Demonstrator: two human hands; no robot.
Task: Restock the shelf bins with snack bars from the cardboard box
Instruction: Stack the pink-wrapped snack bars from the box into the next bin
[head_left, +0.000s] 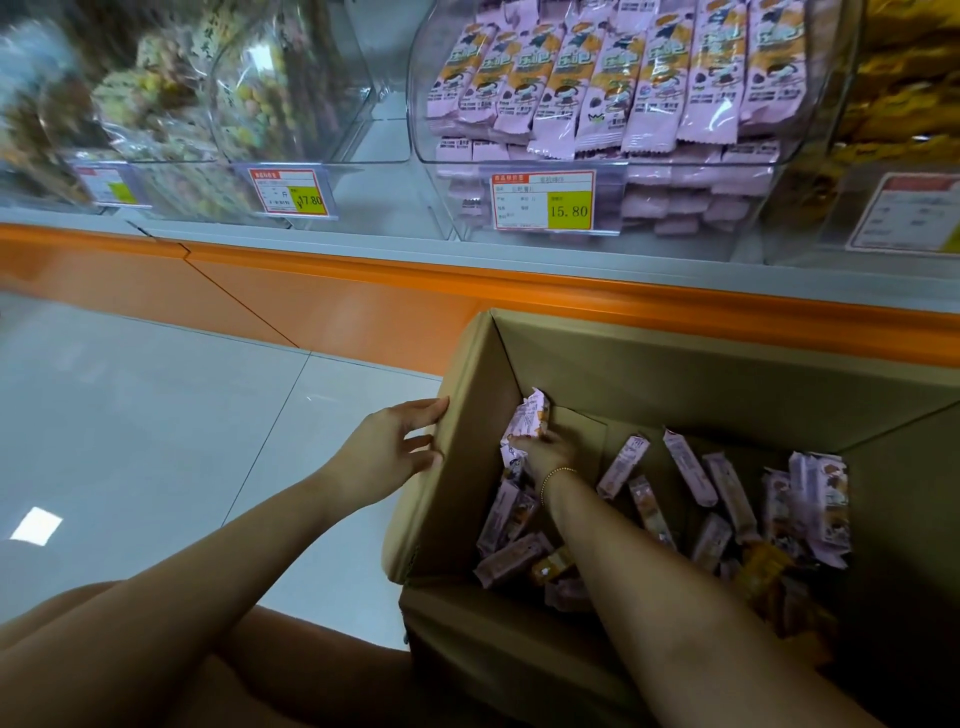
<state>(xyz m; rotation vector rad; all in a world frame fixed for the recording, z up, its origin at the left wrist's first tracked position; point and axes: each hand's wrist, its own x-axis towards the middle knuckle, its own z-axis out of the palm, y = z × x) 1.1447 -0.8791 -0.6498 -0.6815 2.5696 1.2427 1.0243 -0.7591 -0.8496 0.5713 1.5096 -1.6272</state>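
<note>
1. The right hand (545, 449) is deep in the cardboard box (675, 374), fingers curled round a bundle of bars (527, 421) lifted just clear of the pile.
2. The left hand (395, 447) lies nearly flat against the box's left flap, fingers straight, holding nothing and apparently steadying the flap.
3. The loose bars (691, 475) lie scattered across the box bottom, pointing every way. The matching pink ones stand in rows in the clear shelf bin (418, 119) above, behind a price tag (543, 200).
4. Handling, as I judge it:
   - Each bar looks light, so several go in one hand.
   - The glossy film wrappers are probably slippery against each other, so a bundle may fan out or shed a bar.
   - The filling could crack if squeezed hard.
5. The best hold is across the middle of the bundle, thumb on one side and fingers on the other. The crimped ends are thin and give little purchase.
6. The box stands on the floor (156, 389), well below the bin.
</note>
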